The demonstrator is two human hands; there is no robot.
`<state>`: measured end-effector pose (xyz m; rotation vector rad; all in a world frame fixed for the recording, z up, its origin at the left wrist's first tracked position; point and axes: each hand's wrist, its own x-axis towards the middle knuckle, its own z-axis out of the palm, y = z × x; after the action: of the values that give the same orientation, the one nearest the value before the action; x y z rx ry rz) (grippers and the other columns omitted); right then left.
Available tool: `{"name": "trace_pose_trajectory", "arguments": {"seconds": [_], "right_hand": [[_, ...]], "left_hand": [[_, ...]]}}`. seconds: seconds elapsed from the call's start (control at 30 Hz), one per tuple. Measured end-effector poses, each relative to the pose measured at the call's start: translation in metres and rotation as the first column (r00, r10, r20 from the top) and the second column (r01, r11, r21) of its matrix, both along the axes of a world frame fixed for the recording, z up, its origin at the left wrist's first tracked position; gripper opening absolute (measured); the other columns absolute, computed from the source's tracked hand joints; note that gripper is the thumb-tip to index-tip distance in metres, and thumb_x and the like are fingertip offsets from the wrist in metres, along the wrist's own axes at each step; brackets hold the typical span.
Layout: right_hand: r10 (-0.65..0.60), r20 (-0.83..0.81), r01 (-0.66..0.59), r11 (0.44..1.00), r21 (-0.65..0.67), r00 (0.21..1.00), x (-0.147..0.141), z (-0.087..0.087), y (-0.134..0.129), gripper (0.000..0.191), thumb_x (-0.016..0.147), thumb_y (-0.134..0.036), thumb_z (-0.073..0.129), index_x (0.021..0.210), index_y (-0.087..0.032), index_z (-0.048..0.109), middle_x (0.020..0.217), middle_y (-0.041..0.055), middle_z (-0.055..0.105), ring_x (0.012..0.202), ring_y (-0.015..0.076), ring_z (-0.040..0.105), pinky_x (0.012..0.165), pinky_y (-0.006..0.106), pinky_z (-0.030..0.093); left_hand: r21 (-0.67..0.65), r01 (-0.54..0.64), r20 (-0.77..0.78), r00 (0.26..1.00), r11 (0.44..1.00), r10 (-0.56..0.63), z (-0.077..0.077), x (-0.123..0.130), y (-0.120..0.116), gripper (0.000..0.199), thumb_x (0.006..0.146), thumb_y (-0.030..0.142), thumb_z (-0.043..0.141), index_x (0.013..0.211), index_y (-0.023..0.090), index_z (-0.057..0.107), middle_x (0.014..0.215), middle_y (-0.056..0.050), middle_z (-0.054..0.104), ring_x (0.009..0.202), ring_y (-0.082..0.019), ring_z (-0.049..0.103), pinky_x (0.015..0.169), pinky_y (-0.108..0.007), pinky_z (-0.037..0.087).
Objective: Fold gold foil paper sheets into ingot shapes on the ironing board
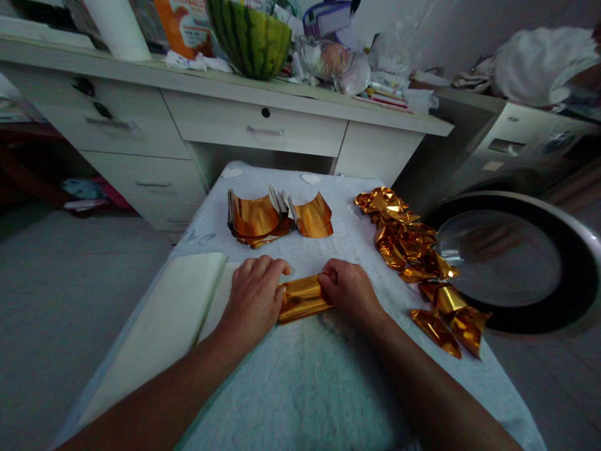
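A sheet of shiny gold foil paper (304, 298), folded or rolled into a flat strip, lies on the cloth-covered surface between my hands. My left hand (258, 291) grips its left end, with the fingers bent over it. At the right end, my right hand (350, 285) pinches the strip with its fingers curled in. Just beyond are two stacks of curved gold foil sheets, a left stack (256, 216) and a right stack (313, 216). Along the right side lies a row of folded gold foil pieces (404, 238). An open pad of pale paper (159, 319) rests beside my left forearm.
A white desk with drawers (258, 119) stands behind the covered surface. On its top are a cut watermelon (251, 41), an orange package (185, 28) and plastic bags. To the right, a washing machine has its round door (516, 260) open close to the foil pieces.
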<state>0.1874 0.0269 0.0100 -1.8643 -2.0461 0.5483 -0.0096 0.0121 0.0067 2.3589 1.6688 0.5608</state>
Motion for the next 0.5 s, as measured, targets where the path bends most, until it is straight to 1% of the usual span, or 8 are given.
{"name": "trace_pose_trajectory", "arguments": {"seconds": [0.07,0.13,0.2,0.3,0.37,0.5], "right_hand": [[-0.007,0.015,0.007,1.0,0.0,1.0,-0.0008,0.0013,0.0001,0.011,0.083,-0.023,0.056,0.074,-0.019,0.062,0.07,0.0013,0.063,0.064,0.0145,0.053,0.061,0.026,0.031],[-0.013,0.024,0.013,1.0,0.0,1.0,-0.0014,0.0024,0.0,0.009,0.083,-0.022,0.057,0.076,-0.019,0.061,0.069,0.0008,0.063,0.064,0.0145,0.053,0.061,0.026,0.03],[-0.024,0.019,0.024,1.0,-0.004,1.0,-0.0017,0.0029,-0.0002,0.004,0.082,-0.022,0.058,0.082,-0.02,0.06,0.069,0.0002,0.062,0.064,0.0147,0.053,0.061,0.025,0.03],[-0.049,0.0,0.049,0.999,-0.017,0.999,-0.0013,0.0017,-0.0006,0.012,0.082,-0.021,0.058,0.093,-0.02,0.058,0.069,-0.0007,0.062,0.063,0.0153,0.054,0.06,0.025,0.03],[-0.055,-0.007,0.055,0.998,-0.015,0.998,-0.0008,-0.0002,-0.0007,0.016,0.081,-0.021,0.058,0.097,-0.02,0.055,0.069,-0.001,0.061,0.063,0.0155,0.054,0.06,0.025,0.03],[-0.042,-0.013,0.042,0.999,0.01,0.999,0.0003,-0.0039,0.0001,0.014,0.081,-0.018,0.055,0.095,-0.021,0.054,0.069,-0.0013,0.06,0.063,0.0151,0.053,0.06,0.025,0.03]], "left_hand": [[-0.045,0.113,0.044,0.993,0.993,-0.111,0.0002,-0.0008,0.0026,0.023,0.083,0.007,0.051,0.092,0.022,0.065,0.097,-0.005,0.062,0.095,-0.025,0.051,0.083,-0.037,0.039],[-0.117,0.192,0.078,0.98,0.974,-0.184,0.0009,-0.0017,0.0039,0.026,0.084,0.005,0.047,0.082,0.022,0.067,0.09,-0.003,0.062,0.089,-0.022,0.053,0.08,-0.035,0.041],[-0.171,0.203,0.087,0.978,0.964,-0.191,0.0021,-0.0022,0.0038,0.03,0.086,0.005,0.044,0.077,0.022,0.067,0.086,-0.002,0.062,0.087,-0.021,0.055,0.078,-0.034,0.043],[-0.192,0.188,0.059,0.982,0.963,-0.18,0.0046,-0.0023,0.002,0.031,0.087,0.006,0.043,0.079,0.022,0.067,0.089,-0.002,0.063,0.089,-0.02,0.057,0.08,-0.034,0.044],[-0.188,0.192,0.037,0.981,0.963,-0.189,0.0059,-0.002,0.0008,0.026,0.088,0.008,0.045,0.084,0.021,0.067,0.091,-0.003,0.063,0.091,-0.021,0.057,0.082,-0.035,0.044],[-0.155,0.217,0.02,0.976,0.964,-0.216,0.0049,-0.0015,-0.0018,0.008,0.09,0.024,0.055,0.088,0.02,0.062,0.093,-0.004,0.06,0.09,-0.023,0.055,0.082,-0.038,0.045]]}}
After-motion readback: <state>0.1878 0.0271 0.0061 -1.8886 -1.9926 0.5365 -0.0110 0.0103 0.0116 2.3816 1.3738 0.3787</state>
